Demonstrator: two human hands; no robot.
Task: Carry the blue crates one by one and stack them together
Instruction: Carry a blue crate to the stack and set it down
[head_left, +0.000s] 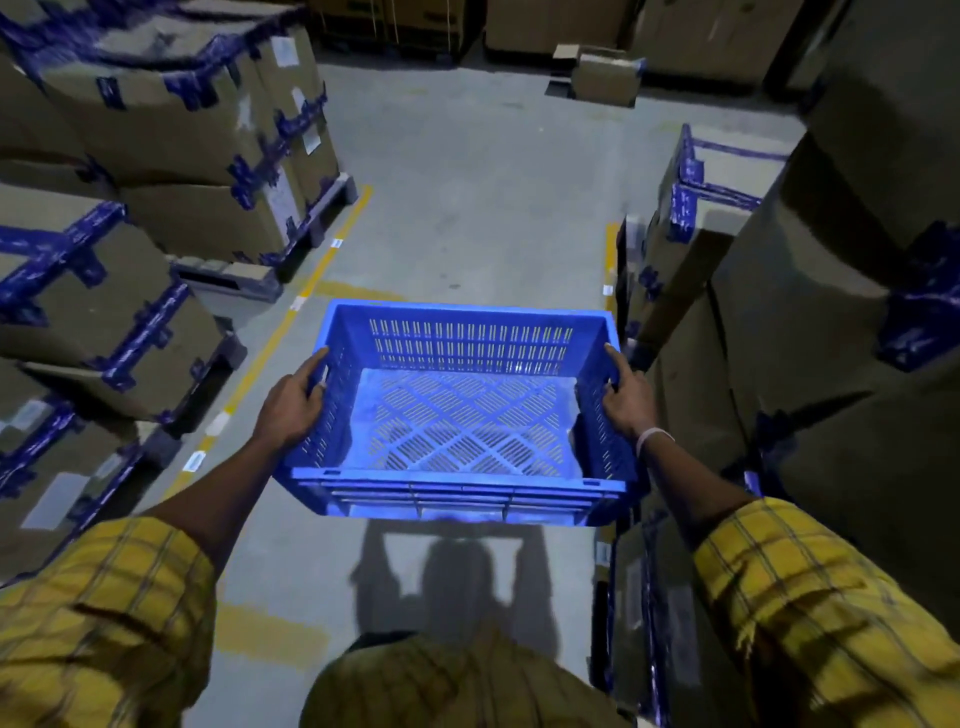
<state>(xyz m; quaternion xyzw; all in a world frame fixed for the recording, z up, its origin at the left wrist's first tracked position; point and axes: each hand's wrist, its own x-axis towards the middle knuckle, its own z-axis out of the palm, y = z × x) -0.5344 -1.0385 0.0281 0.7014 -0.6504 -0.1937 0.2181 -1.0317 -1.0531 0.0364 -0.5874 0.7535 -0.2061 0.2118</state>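
Note:
An empty blue crate (457, 415) with slotted walls and a lattice floor hangs in front of me above the grey floor, casting a shadow below. My left hand (293, 402) grips its left side wall, fingers hooked into the handle slot. My right hand (626, 397) grips the right side wall the same way. No other blue crate or stack shows in this view.
Tall stacks of cardboard boxes with blue tape (171, 135) line the left on pallets. More box stacks (810, 312) crowd the right, close to the crate. A concrete aisle (478, 208) with yellow floor lines runs ahead. A small box (605, 75) lies at the far end.

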